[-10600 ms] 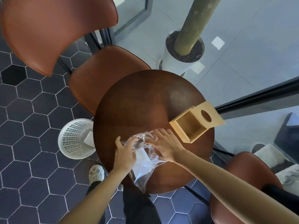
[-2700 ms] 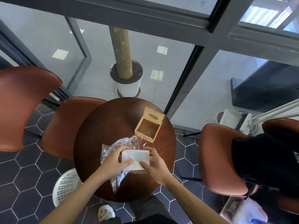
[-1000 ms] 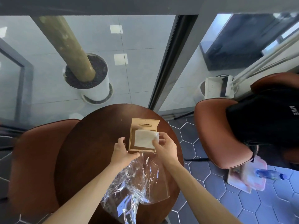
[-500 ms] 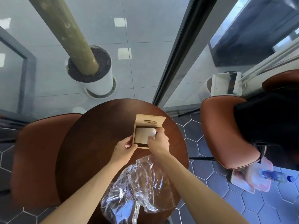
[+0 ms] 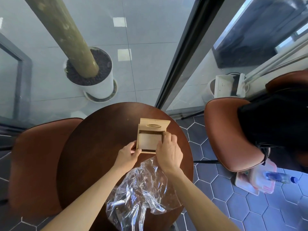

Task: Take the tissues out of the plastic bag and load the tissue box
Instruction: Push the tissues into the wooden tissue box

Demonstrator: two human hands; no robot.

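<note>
A small wooden tissue box [image 5: 139, 138] stands open on the round brown table [image 5: 93, 150], its lid [image 5: 154, 125] with an oval slot tilted up at the far side. A pale stack of tissues [image 5: 149, 141] lies inside the box. My left hand [image 5: 127, 155] grips the box's near left corner. My right hand [image 5: 168, 152] rests over the box's right edge, fingertips touching the tissues. The empty clear plastic bag [image 5: 141, 194] lies crumpled on the table near me, between my forearms.
Brown leather chairs stand at the left [image 5: 36, 160] and right [image 5: 231, 135]; a black garment [image 5: 273, 120] drapes over the right one. A potted tree trunk in a white pot [image 5: 93, 82] stands behind glass. A pink tray with a bottle [image 5: 260, 180] lies on the floor.
The tissues went from held above the box down into it. My right hand has shifted to the box's right edge; my left hand stays at the near left corner.
</note>
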